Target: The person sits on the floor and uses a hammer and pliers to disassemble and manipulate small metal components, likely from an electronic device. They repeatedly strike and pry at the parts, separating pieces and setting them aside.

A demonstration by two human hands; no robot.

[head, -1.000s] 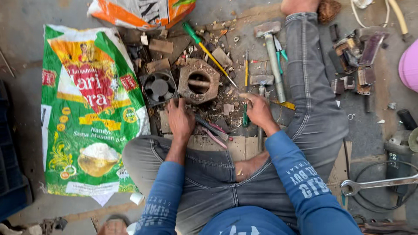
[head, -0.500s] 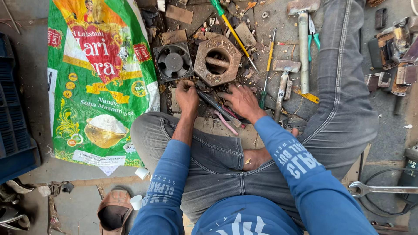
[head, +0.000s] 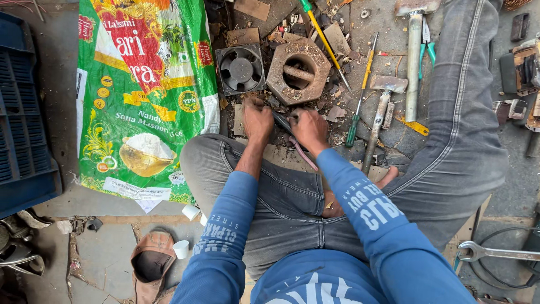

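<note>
Going left to right: there's a blue plastic crate [head: 25,112] at the edge, then a big green printed sack [head: 143,95] spread flat on the concrete floor [head: 101,247], with a small square fan [head: 241,68] and a chunky rusty hex nut [head: 298,70] just above the hands.

The left hand [head: 257,121] is curled shut, knuckles up, pressing down on the near end of a pair of pliers [head: 287,128] among the scrap bits. The right hand [head: 309,128] is closed too, fingers wrapped round the pliers' handles, with one pinkish-red handle poking out toward the knee. The jaw end is mostly hidden under the fingers, so I can't tell what they're biting on.

Honestly, for this kind of squeezing I'd say keep both wrists low and the work pinned to the floor, so it doesn't skate off into the rubble.

The pliers look dark, worn and slim, lying right between the two hands just in front of the crossed legs. Further right: a green-handled screwdriver [head: 360,110], two hammers [head: 413,56] and a spanner [head: 495,251].
</note>
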